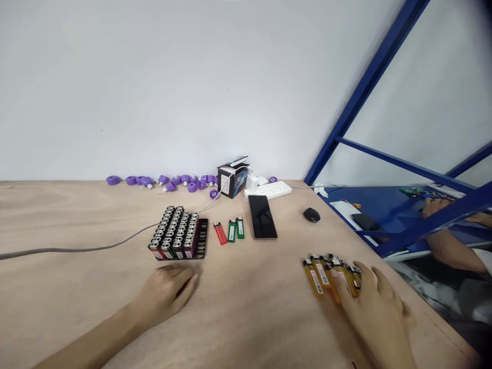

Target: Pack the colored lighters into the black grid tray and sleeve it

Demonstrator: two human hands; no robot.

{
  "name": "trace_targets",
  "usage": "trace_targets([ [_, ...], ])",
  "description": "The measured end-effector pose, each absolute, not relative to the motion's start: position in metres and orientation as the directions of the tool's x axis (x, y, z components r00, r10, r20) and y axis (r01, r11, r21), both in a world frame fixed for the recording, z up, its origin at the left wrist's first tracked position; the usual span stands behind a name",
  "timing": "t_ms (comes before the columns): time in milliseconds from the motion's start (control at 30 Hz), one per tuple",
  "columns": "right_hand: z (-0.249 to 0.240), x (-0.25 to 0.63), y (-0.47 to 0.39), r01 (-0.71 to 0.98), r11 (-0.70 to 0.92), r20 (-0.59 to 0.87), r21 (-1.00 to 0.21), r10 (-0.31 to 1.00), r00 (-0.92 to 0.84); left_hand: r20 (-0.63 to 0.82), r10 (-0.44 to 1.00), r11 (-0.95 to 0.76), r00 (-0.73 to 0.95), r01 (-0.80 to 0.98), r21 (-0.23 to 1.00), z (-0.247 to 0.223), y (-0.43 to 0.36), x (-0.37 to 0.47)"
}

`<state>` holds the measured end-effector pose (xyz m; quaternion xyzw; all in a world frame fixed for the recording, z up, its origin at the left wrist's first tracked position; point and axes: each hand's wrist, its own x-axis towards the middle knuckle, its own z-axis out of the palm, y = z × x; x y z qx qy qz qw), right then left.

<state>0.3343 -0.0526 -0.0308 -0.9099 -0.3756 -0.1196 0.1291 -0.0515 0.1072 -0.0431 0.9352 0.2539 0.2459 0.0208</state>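
Between the left hand point(169, 292) and right hand point(374, 307), the pale wooden table point(253, 302) gives open passage; a black rectangular tray point(201, 250) of upright metal-topped lighters point(175, 234) blocks the left hand's way forward; three red and green plastic lighters point(231, 232) and a flat black phone point(263, 218) obstruct the middle; a gap separates phone from rounded black mouse point(311, 214); amber plastic lighters point(322, 274) crowd the right hand.

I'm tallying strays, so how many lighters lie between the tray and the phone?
3: red lighter nearest the tray, green lighter in the middle, second green lighter nearest the phone.
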Motion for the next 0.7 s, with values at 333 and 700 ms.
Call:
trace_targets([
  [333, -0.034, 0.336, -0.041, 0.749, -0.609, 0.152, -0.261, 0.740, 0.655, 0.426, 0.513, -0.854, 0.745, 0.491, 0.169, -0.048, 0.107, -0.053],
  [700, -0.045, 0.287, -0.011, 0.925, -0.373, 0.208, -0.065, 0.902, 0.379, 0.397, 0.522, -0.848, 0.755, 0.509, 0.148, -0.049, 0.107, -0.052],
])
